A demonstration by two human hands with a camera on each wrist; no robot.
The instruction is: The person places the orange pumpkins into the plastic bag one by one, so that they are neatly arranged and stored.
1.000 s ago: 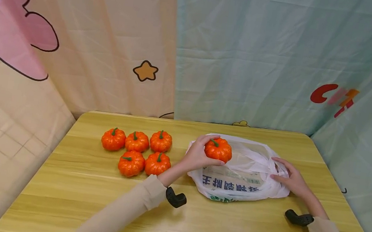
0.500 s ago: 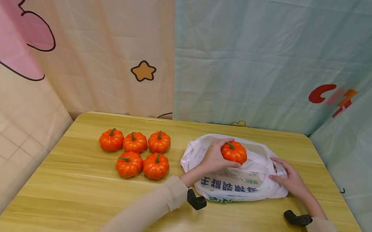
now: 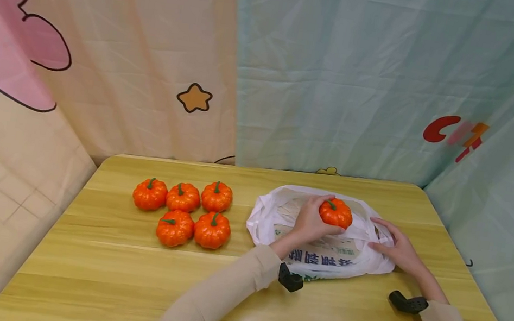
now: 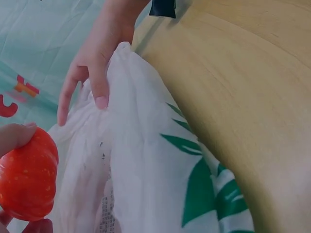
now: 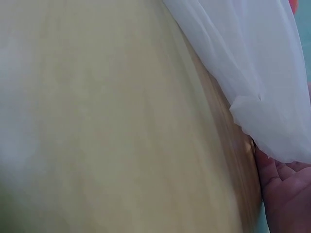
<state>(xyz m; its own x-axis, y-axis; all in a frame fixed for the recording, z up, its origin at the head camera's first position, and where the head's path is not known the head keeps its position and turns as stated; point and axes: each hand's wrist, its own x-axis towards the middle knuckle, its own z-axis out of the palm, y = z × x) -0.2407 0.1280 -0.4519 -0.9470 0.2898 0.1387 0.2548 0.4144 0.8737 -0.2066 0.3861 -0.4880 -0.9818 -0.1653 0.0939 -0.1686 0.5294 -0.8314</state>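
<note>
My left hand (image 3: 309,224) grips a small orange toy pumpkin (image 3: 335,213) with a green stem, thumb and fingers on opposite sides of it. It is held over the opening of a white plastic bag (image 3: 274,212) printed with dark characters and green leaves. In the left wrist view the pumpkin (image 4: 29,177) shows beside the bag (image 4: 141,126). At the bag's right end, my right hand (image 3: 399,249) holds the plastic edge, with thumb and forefinger spread. Its other fingers are partly hidden; in the right wrist view curled fingers (image 5: 286,187) show beneath the plastic.
Several more toy pumpkins (image 3: 212,230) stand in two rows on the left part of the wooden table (image 3: 122,278). Patterned curtains (image 3: 322,82) hang along the back and sides. A black device (image 3: 289,278) is strapped at each wrist.
My left hand has carried the pumpkin rightward, from the bag's left part to over the right half of its opening. My right hand stays at the bag's right end.
</note>
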